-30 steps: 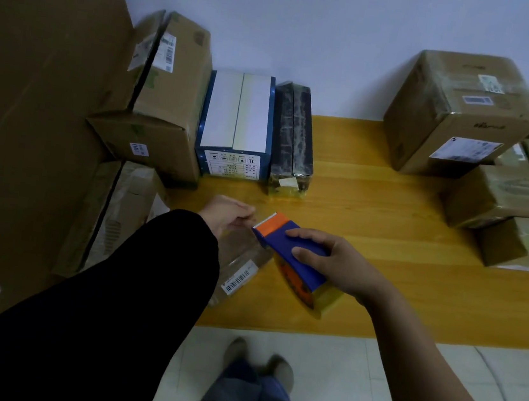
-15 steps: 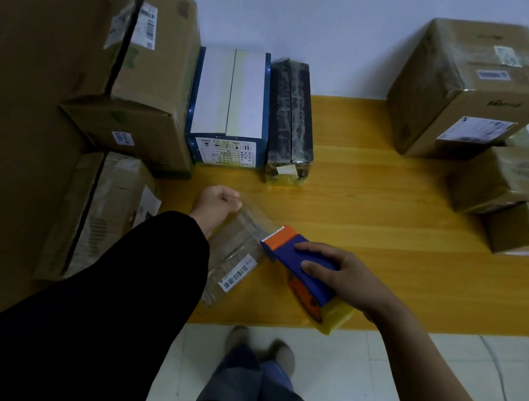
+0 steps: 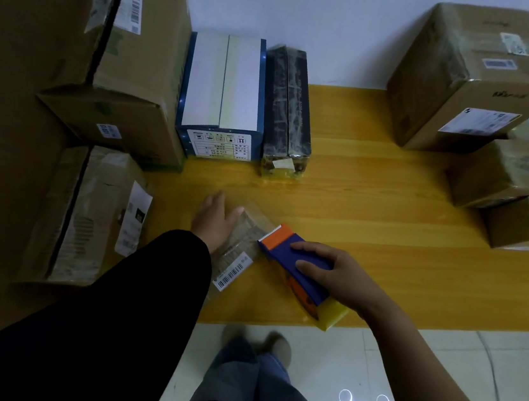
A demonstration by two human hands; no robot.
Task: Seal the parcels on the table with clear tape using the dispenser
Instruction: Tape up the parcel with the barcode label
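A small parcel [image 3: 239, 257] wrapped in clear tape, with a barcode label, lies near the front edge of the wooden table [image 3: 370, 220]. My left hand [image 3: 216, 219] rests flat on its far left end, fingers straight. My right hand [image 3: 333, 277] grips the blue and orange tape dispenser [image 3: 297, 271], which carries a yellowish tape roll at its near end. The dispenser's orange blade end touches the right side of the parcel.
Cardboard boxes [image 3: 130, 60] stack at the left, with a blue and white box [image 3: 224, 98] and a dark taped parcel [image 3: 289, 113] beside them. More brown parcels [image 3: 478, 76] pile at the right. A large cardboard sheet [image 3: 8, 102] stands on the far left. My feet show on the tiled floor below.
My left hand opened from a curled hold and now lies flat on the parcel. The dispenser slid slightly toward me along the parcel's right side.
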